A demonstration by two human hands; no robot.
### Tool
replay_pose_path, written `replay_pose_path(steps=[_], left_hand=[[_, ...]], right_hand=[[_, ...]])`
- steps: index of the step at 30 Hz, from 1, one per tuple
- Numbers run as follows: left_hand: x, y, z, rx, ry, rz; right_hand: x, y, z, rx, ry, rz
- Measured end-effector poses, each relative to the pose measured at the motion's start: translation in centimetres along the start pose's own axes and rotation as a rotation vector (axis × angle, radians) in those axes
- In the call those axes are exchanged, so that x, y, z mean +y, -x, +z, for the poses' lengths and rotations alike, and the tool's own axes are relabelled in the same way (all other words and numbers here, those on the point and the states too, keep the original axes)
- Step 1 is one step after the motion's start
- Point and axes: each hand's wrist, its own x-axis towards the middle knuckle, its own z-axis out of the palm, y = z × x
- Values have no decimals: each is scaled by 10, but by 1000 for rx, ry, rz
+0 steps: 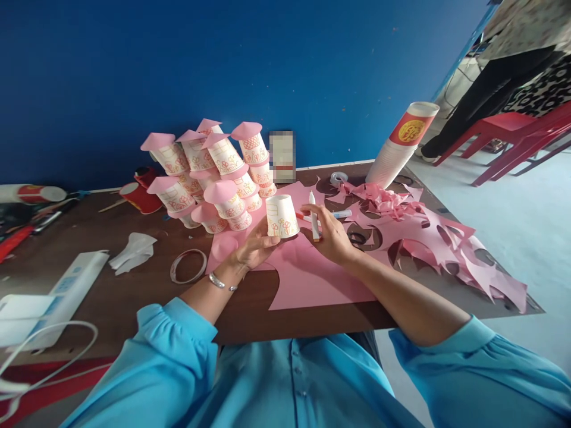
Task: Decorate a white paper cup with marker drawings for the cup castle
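Note:
My left hand [255, 244] holds a white paper cup [282, 215] upside down, its fingers around the lower side. Drawn on the cup are orange and red flowers and a yellowish window shape. Just right of it, my right hand [332, 235] grips a white marker pen [314, 217], upright, its orange end pointing down. Pink paper [307, 279] lies under both hands. Left of the cup stands a cluster of decorated paper cups [229, 205], stacked and topped with pink paper cones [222, 191]. A second marker [342, 214] lies behind my right hand.
Pink paper scraps [446, 244] cover the table's right side, near a tall cup stack [397, 148]. Black scissors [357, 239] lie by my right hand. A tape roll [188, 266], crumpled tissue [132, 252] and power strip [66, 297] are at left. A person stands beyond red stools [508, 128].

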Motion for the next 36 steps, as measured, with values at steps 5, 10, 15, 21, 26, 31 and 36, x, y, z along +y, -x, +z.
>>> replay_pose_path(steps=[5,10,15,21,26,31,36], left_hand=[[0,0,0,41,24,-13],[-1,-1,-1,70,53,-13],[0,-1,0,79,45,8],[-4,-6,-2,121,49,58],[0,-9,6,122,4,94],[7,-10,13,90,-40,82],[5,-8,11,77,-114,127]], right_hand=[[-7,-4,-9,76,-12,0],[-10,-3,-9,72,19,-6],[-9,-3,-8,104,47,-28],[-19,-8,-23,203,69,-91],[-40,-7,-26,203,82,-208],[-54,-4,-20,153,54,-422],[-59,-5,-19,164,73,-415]])
